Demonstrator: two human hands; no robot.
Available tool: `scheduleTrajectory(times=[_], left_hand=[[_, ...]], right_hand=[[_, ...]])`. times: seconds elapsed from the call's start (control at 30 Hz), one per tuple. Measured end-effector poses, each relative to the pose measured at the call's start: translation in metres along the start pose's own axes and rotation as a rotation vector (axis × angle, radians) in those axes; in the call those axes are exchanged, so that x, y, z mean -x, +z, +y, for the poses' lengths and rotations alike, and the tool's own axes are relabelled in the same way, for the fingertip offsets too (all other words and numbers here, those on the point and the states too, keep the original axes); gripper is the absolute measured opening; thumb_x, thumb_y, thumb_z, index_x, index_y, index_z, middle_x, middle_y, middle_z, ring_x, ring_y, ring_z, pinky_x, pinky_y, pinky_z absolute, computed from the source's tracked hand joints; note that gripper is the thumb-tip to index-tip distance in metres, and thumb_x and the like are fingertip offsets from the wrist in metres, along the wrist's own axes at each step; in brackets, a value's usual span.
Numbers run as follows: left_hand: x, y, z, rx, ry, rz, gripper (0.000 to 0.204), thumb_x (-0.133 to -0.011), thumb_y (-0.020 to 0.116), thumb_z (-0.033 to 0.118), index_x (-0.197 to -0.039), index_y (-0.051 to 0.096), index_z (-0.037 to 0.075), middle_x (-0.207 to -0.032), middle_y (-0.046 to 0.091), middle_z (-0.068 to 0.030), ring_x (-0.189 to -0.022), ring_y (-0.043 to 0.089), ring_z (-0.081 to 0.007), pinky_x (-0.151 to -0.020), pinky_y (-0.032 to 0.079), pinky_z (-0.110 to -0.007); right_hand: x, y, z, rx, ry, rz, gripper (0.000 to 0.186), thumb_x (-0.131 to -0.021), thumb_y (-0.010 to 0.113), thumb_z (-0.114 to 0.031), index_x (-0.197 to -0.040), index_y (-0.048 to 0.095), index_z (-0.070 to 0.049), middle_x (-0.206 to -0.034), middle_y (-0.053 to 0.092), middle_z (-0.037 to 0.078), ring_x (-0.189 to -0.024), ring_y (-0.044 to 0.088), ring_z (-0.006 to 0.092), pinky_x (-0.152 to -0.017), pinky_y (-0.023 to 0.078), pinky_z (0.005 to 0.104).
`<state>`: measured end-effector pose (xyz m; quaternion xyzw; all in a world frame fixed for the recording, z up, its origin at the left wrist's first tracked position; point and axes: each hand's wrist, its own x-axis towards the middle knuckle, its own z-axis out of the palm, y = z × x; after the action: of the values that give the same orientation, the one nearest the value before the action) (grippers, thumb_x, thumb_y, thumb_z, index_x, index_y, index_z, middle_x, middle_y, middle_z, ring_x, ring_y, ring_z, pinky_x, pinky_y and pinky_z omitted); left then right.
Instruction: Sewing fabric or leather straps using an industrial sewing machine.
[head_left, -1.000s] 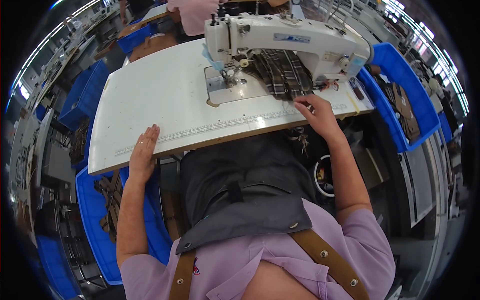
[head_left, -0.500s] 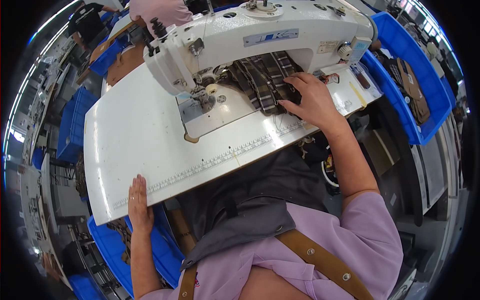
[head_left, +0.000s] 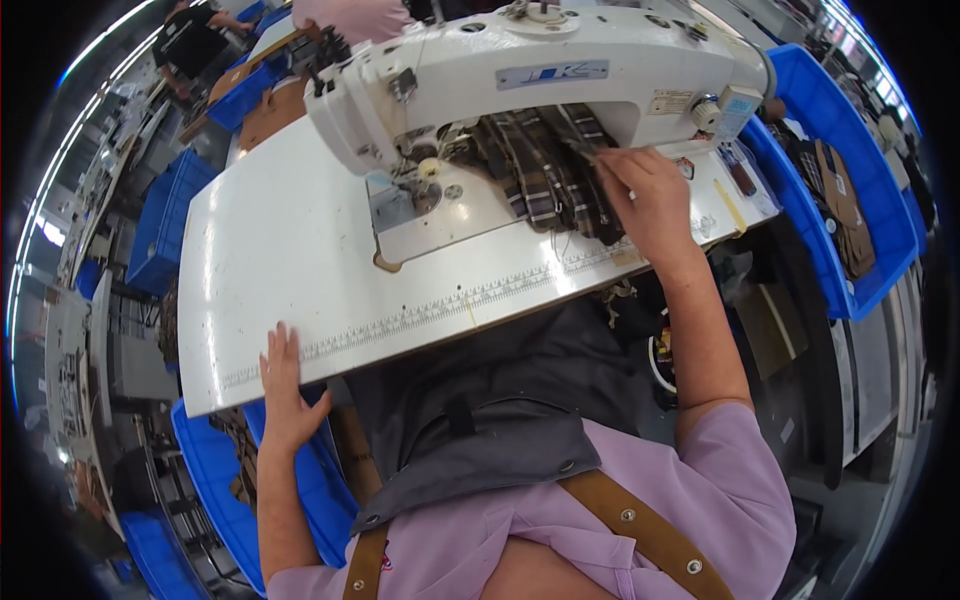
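Observation:
A pile of dark plaid fabric pieces (head_left: 545,178) with loose threads lies on the white sewing table (head_left: 270,240), beneath the arm of a white industrial sewing machine (head_left: 640,80). At the pile's right side my right hand (head_left: 652,200) pinches the edge of one plaid piece, its fingers bent together; the fingertips are partly hidden. My left hand (head_left: 286,395) rests on the front left edge of the table with fingers stretched out and thumb apart, holding nothing. The needle and presser foot area (head_left: 425,195) stands left of the pile, with no fabric seen under it.
A blue bin (head_left: 850,290) with brown and plaid pieces stands at the right. Another blue bin (head_left: 205,470) sits below the table's left end. A small screwdriver-like tool (head_left: 738,172) lies by the machine's base. Two people (head_left: 190,40) are at the far left.
My right hand has shifted right and drawn its fingers in on the edge of a plaid piece. The left thumb has spread away. The whole view has tilted slightly.

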<state>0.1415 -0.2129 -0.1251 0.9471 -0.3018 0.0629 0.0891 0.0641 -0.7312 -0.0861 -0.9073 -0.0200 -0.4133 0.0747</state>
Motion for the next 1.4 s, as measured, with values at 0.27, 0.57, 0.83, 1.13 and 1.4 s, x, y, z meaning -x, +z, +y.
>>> scheduleTrajectory(times=[0.27,0.57,0.83,1.13,1.4], left_hand=[[-0.073,0.025,0.145,2.106,-0.227,-0.599,0.066,-0.111,0.051,0.046,-0.154,0.043,-0.003,-0.145,0.06,-0.0226,-0.127,0.066,-0.0319,-0.109,0.053,-0.049],[-0.136,0.058,0.141,1.744,-0.277,-0.231,0.042,-0.099,0.065,-0.003,-0.139,0.05,-0.002,-0.12,0.071,-0.0155,-0.107,0.073,-0.0246,-0.095,0.062,-0.039],[-0.155,0.059,0.117,1.546,-0.258,-0.06,0.078,-0.089,0.069,-0.012,-0.156,0.03,-0.004,-0.142,0.053,-0.0196,-0.132,0.057,-0.0236,-0.107,0.054,-0.039],[-0.169,0.045,0.081,0.126,0.367,0.124,0.063,-0.096,0.076,0.026,-0.149,0.054,0.002,-0.155,0.05,-0.0178,-0.152,0.037,-0.0387,-0.124,0.037,-0.046],[-0.188,0.058,0.068,0.367,0.392,0.018,0.053,-0.1,0.071,0.03,-0.143,0.061,0.0,-0.153,0.057,-0.0157,-0.14,0.056,-0.0342,-0.117,0.047,-0.042]], right_hand=[[0.019,-0.032,-0.112,-0.222,-0.434,0.047,0.024,-0.078,0.072,-0.012,-0.101,0.07,-0.007,-0.09,0.07,0.003,-0.07,0.064,0.0178,-0.061,0.046,0.0341],[0.059,0.0,-0.159,-0.895,-0.421,-0.525,0.015,-0.089,0.076,-0.019,-0.097,0.072,-0.007,-0.09,0.07,0.006,-0.081,0.069,0.0256,-0.07,0.055,0.0385],[-0.007,0.092,-0.11,-0.522,-0.262,-0.351,0.047,-0.089,0.078,-0.025,-0.127,0.066,0.0,-0.128,0.067,0.018,-0.121,0.063,0.0357,-0.1,0.052,0.0434],[-0.031,0.117,-0.097,-0.297,-0.423,-0.437,0.052,-0.088,0.076,-0.04,-0.121,0.072,-0.001,-0.13,0.069,0.013,-0.12,0.062,0.0289,-0.102,0.047,0.0439],[-0.041,0.127,-0.09,-0.29,-0.452,-0.405,0.05,-0.086,0.076,-0.043,-0.116,0.075,-0.003,-0.122,0.073,0.01,-0.112,0.065,0.0264,-0.097,0.047,0.0416]])
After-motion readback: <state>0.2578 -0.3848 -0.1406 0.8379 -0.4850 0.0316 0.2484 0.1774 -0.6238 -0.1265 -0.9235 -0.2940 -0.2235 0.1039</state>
